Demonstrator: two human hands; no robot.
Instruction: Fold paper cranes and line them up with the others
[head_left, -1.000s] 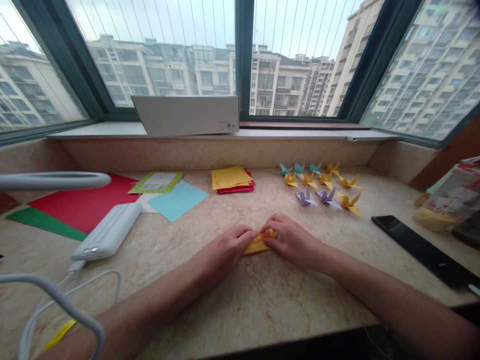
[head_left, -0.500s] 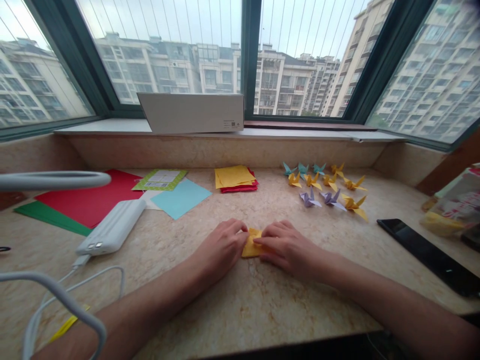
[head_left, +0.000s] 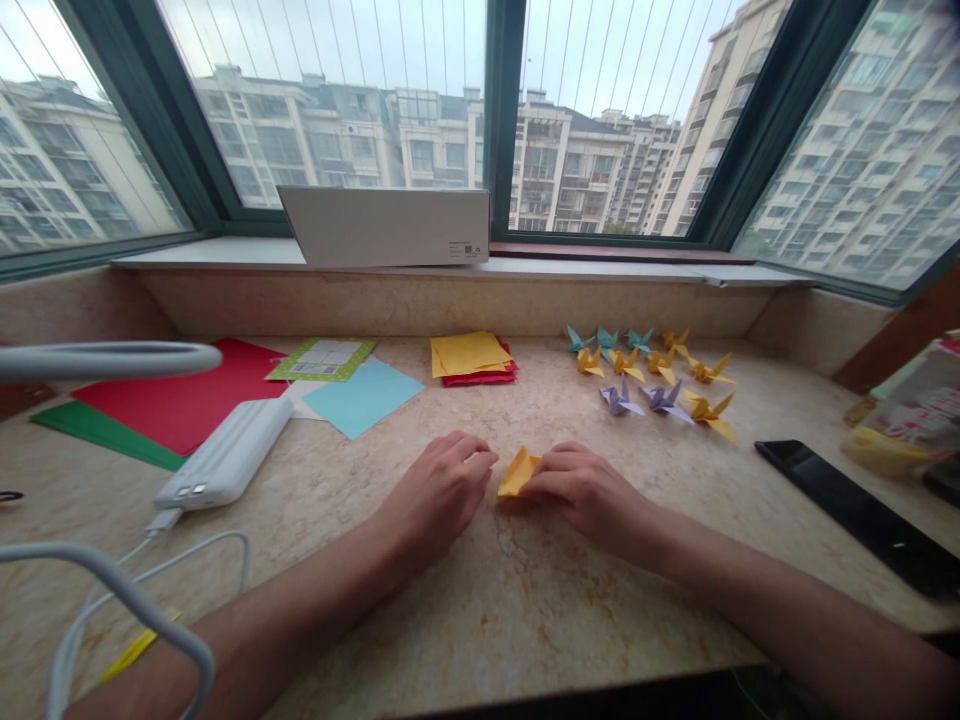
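Observation:
A small folded piece of yellow origami paper [head_left: 516, 474] stands tilted just above the counter, its right side pinched in my right hand [head_left: 583, 492]. The fingers of that hand cover part of it. My left hand [head_left: 448, 487] is a short way to the left of the paper and does not touch it. Its fingers are bent and slightly apart, with nothing visible in them. Several folded paper cranes [head_left: 663, 364] in yellow, blue and purple stand at the back right.
Yellow and red paper squares [head_left: 471, 354] lie stacked behind my hands. To the left are a light blue sheet [head_left: 364, 396], red sheets [head_left: 180, 392] and a white power bank [head_left: 225, 455] with a cable. A black phone [head_left: 855, 510] lies at the right, near a plastic bag [head_left: 907, 415].
My left hand has let go of the yellow paper and moved slightly left. The paper, flat on the counter before, is now tilted up in my right hand.

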